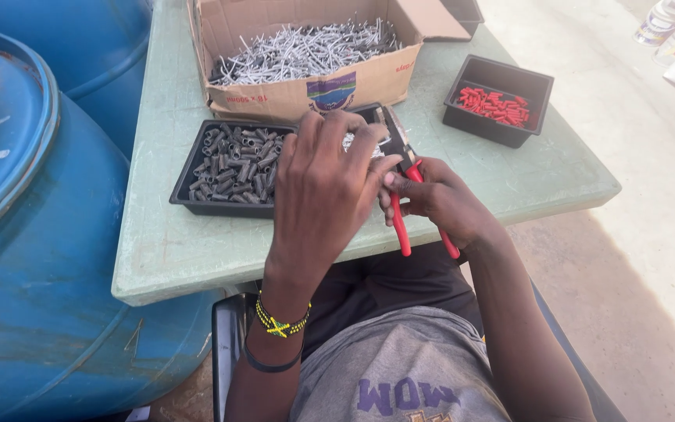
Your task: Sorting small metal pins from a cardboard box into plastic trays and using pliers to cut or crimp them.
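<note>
While the right hand [439, 199] grips the red handles of a pair of pliers [408, 184], its fingers closed around them, the left hand [326, 184] reaches across to the plier nose with fingers bunched together; whether they pinch a small piece there, I cannot tell, since the hand hides it. Both hands work over the near edge of a pale green table [173, 250]. Just beyond the left hand sits a black tray [185, 176] heaped with dark metal sleeves [236, 164]. Behind it, a cardboard box [291, 94] holds a large pile of silver pins [306, 51], and a smaller black tray [537, 82] to the right carries only a thin layer of red pieces [495, 105]. Judging by those piles, plenty of stock remains to be handled.
</note>
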